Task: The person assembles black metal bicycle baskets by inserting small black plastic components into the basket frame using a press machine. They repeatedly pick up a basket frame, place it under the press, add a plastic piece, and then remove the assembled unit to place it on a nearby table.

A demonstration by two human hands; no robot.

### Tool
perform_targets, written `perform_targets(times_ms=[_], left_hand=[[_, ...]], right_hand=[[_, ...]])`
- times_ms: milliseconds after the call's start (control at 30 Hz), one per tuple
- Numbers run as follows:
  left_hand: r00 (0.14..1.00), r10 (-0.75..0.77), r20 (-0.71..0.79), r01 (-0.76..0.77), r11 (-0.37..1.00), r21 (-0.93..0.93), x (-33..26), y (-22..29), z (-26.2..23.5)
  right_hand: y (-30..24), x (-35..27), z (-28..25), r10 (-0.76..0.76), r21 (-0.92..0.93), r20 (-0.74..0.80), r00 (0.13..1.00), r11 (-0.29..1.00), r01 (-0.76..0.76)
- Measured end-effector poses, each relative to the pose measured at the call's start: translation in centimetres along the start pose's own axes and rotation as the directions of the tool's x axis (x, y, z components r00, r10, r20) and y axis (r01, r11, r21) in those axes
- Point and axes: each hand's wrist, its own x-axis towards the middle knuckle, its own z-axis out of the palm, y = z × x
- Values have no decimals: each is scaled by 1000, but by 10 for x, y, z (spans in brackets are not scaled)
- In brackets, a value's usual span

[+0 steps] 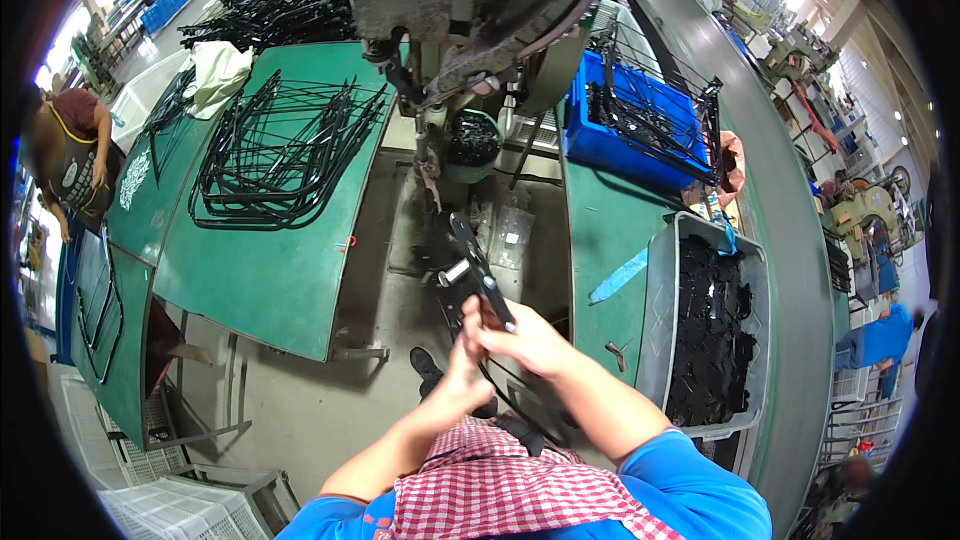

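Observation:
In front of my body, a black flat metal bar with holes (476, 258) points up and away from me, toward the machine. My right hand (528, 342) is closed round its near end. My left hand (462, 365) presses against the same end, fingers pointing up and closed on it. A thin black curved rod runs down below my hands; I cannot tell whether it joins the bar. Beyond the bar's far tip hangs the tool head of a large grey machine (428, 155). A short shiny metal cylinder (455, 272) stands just left of the bar.
Black bent-wire frames (290, 155) lie piled on the left green table (240, 280). To the right, a blue crate (625, 145) and a grey bin (658, 330) of black parts stand by a conveyor (790, 240). A co-worker (85, 150) is at the far left.

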Motion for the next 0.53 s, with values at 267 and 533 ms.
perform_targets(times_ms=[267, 533], left_hand=[[974, -168, -155, 186, 977, 108, 34, 58, -71], [923, -382, -37, 355, 814, 459, 71, 130, -148]], right_hand=[[16, 135, 35, -32, 141, -331, 943, 987, 83], [3, 198, 37, -78, 110, -226, 971, 988, 105]])
